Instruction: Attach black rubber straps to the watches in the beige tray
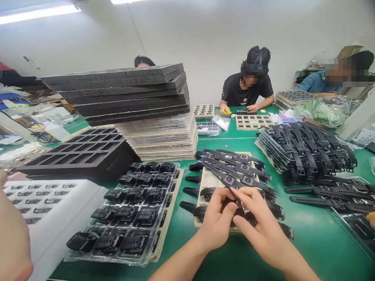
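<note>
Bare forearms (185, 255) reach in from the bottom edge, with another person's arm (14, 238) at the far left. Fingers (229, 212) of the left hand (216, 223) and right hand (260, 223) pinch a dark watch (240, 210), partly hidden between them, above the near part of a beige tray (207, 178) on the green tabletop (306, 232). Black-strapped watches (245, 167) lie across that tray, while beyond it stand black foam slabs (125, 93) on a pale stack (166, 140) and, farther off, a person in a black T-shirt (247, 90) sits with head bent.
</note>
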Demonstrator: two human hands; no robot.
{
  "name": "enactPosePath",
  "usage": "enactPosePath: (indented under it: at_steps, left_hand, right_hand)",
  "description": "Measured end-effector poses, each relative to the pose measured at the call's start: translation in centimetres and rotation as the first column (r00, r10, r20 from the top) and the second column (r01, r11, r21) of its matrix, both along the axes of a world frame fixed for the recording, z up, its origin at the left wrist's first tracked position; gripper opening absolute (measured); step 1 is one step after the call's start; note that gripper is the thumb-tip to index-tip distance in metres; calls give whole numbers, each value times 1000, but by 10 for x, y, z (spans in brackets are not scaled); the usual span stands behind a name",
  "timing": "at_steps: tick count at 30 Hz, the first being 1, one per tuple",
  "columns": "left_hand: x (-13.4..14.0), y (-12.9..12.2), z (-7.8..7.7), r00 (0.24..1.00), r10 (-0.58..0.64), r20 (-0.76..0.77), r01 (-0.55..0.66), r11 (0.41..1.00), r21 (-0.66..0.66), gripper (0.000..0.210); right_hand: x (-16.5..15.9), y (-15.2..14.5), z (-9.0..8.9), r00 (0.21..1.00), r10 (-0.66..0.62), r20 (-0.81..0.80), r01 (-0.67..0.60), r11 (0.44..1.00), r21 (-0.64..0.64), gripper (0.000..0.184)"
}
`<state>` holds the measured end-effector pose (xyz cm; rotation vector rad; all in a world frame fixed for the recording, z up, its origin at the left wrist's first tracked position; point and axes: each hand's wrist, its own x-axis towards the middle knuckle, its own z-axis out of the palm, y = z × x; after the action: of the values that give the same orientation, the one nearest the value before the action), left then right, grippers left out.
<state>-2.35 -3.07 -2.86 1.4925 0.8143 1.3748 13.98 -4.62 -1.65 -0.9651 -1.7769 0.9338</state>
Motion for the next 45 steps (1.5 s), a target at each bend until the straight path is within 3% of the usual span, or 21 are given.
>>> enactPosePath:
  at_steps: [2, 5, 11, 15, 18, 21, 23, 27, 31, 34, 37, 40, 45]
  left_hand:
    - [2, 1, -2, 979, -42, 198, 71, 988, -140, 28]
    - [3, 5, -2, 921, -38, 387, 135, 964, -228, 39]
    - [7, 7, 3, 870, 75, 488, 102, 940, -325, 46]
    - [7, 6, 3, 870, 92, 485, 75, 946, -314, 46]
    - [2, 3, -2, 924, -58, 377, 126, 979, -160, 35]
    - [-3, 0, -6, 957, -264, 122, 261, 964, 44, 29]
    - [-7, -1, -5, 952, -304, 17, 302, 950, 82, 36]
    - [-15, 1, 4, 968, -216, -126, 223, 974, 39, 44]
    - [-20, 5, 17, 931, -62, -360, 77, 997, 27, 52]
    - [-19, 6, 23, 910, -59, -411, 70, 998, 11, 31]
    - [-19, 7, 23, 921, -43, -387, 37, 999, -23, 21]
    - [-20, 9, 22, 946, -70, -316, 37, 993, -108, 20]
    - [-19, 9, 23, 964, -158, -215, 101, 961, -257, 21]
  right_hand:
    - [-4, -1, 0, 999, -34, 12, 33, 999, 4, 46]
    - [-10, -2, 1, 993, -112, 25, 112, 994, 9, 42]
    - [-15, -3, 0, 984, -170, 52, 168, 985, 33, 43]
    - [-14, -6, 1, 986, -153, 60, 152, 988, 16, 44]
    - [-11, -6, 4, 997, -71, 44, 74, 993, -91, 43]
    - [-11, -4, 5, 999, 34, -24, -38, 976, -215, 24]
    - [-10, -2, 2, 998, 41, -47, -51, 971, -234, 14]
    - [-7, 2, -10, 981, -39, -188, -4, 975, -223, 22]
    - [-2, 4, -20, 862, -168, -478, 79, 976, -202, 23]
    - [-1, 4, -23, 821, -208, -533, 81, 964, -252, 24]
    - [-3, 2, -26, 832, -268, -486, 98, 933, -347, 19]
    - [-1, 2, -30, 888, -248, -387, 164, 958, -236, 17]
    - [9, 9, -32, 948, -129, -291, 182, 970, 163, 52]
